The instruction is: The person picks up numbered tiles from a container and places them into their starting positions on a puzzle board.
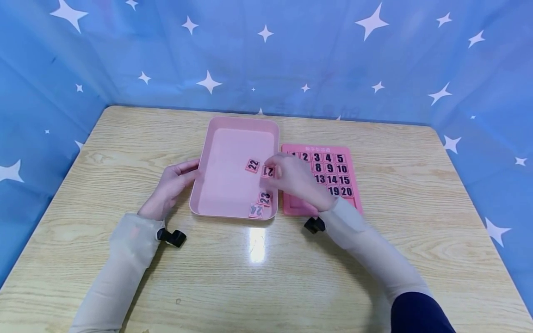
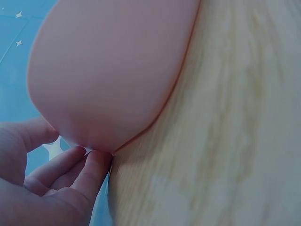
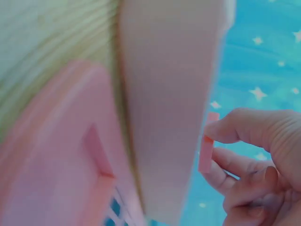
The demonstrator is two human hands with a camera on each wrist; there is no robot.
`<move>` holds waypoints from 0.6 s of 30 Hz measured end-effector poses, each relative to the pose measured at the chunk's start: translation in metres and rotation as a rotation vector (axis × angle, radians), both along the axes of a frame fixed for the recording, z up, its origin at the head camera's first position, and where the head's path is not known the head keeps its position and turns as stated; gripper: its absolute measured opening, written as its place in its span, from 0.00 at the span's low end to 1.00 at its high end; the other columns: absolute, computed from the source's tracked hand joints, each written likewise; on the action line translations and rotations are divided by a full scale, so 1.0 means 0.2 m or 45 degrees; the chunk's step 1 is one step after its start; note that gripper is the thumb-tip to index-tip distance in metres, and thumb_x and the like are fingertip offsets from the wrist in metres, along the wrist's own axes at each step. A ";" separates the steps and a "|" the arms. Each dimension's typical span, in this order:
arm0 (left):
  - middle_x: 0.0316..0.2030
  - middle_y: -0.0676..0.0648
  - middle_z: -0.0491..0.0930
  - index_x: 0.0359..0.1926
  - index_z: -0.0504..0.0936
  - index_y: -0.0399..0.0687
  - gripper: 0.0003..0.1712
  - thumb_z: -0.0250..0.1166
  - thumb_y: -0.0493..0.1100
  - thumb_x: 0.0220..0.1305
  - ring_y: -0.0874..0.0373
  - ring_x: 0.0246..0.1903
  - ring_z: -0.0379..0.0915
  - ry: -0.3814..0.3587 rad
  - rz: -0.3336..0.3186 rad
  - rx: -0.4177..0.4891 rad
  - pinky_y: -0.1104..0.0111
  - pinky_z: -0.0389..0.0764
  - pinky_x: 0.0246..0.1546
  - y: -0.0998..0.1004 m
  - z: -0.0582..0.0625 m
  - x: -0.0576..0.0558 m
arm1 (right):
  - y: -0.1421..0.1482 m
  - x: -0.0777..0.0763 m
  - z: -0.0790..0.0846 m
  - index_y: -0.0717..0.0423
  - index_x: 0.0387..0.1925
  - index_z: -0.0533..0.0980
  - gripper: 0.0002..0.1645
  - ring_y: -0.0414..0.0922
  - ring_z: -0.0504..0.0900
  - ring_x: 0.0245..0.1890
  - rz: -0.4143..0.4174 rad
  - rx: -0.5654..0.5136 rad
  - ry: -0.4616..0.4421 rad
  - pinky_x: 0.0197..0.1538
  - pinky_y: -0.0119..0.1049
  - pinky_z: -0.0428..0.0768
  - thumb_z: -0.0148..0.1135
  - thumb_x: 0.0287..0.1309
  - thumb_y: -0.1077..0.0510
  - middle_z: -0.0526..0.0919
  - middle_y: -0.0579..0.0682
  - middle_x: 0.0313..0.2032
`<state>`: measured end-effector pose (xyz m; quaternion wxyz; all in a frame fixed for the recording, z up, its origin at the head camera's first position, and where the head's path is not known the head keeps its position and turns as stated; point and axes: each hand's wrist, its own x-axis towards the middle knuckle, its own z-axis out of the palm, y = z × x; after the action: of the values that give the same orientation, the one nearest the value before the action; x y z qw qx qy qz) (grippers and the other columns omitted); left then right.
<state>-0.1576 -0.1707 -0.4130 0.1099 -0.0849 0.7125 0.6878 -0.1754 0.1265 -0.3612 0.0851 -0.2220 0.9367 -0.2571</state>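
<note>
At its left wall, my left hand holds a shallow pink tray. In the left wrist view the thumb meets the rim while the other fingers bear on the outer wall. My right hand reaches over the tray's right side and pinches a small pink number tile marked 21. The right wrist view shows that tile edge-on between thumb and fingers. Inside the tray lie tiles 22, 23 and 24.
Right of the tray, partly under my right hand, lies a pink number puzzle board with rows of numbered tiles. Both stand on a wood-grain table. A blue star-patterned curtain hangs behind it.
</note>
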 end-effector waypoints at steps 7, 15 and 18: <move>0.44 0.60 0.81 0.62 0.67 0.29 0.27 0.59 0.34 0.63 0.71 0.44 0.71 -0.004 -0.003 0.001 0.81 0.74 0.42 0.01 0.00 0.00 | 0.20 0.13 0.03 0.60 0.47 0.78 0.23 0.51 0.80 0.42 0.026 -0.079 0.143 0.45 0.44 0.79 0.71 0.46 0.58 0.82 0.55 0.43; 0.45 0.59 0.80 0.62 0.67 0.30 0.28 0.60 0.35 0.62 0.71 0.43 0.71 -0.018 -0.004 -0.015 0.81 0.74 0.41 0.01 0.01 0.00 | 0.38 0.26 -0.06 0.61 0.44 0.80 0.21 0.47 0.79 0.36 -0.040 -0.058 0.070 0.40 0.41 0.79 0.71 0.44 0.61 0.83 0.55 0.41; 0.41 0.61 0.81 0.62 0.66 0.29 0.28 0.59 0.34 0.63 0.71 0.41 0.72 -0.012 -0.003 0.007 0.81 0.74 0.40 0.01 0.01 0.00 | 0.40 0.29 -0.09 0.59 0.44 0.80 0.22 0.43 0.76 0.29 -0.061 -0.021 0.021 0.32 0.35 0.77 0.72 0.42 0.62 0.83 0.53 0.38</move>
<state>-0.1572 -0.1694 -0.4113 0.1140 -0.0870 0.7101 0.6893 -0.1172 0.2072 -0.3802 0.0694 -0.2022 0.9402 -0.2650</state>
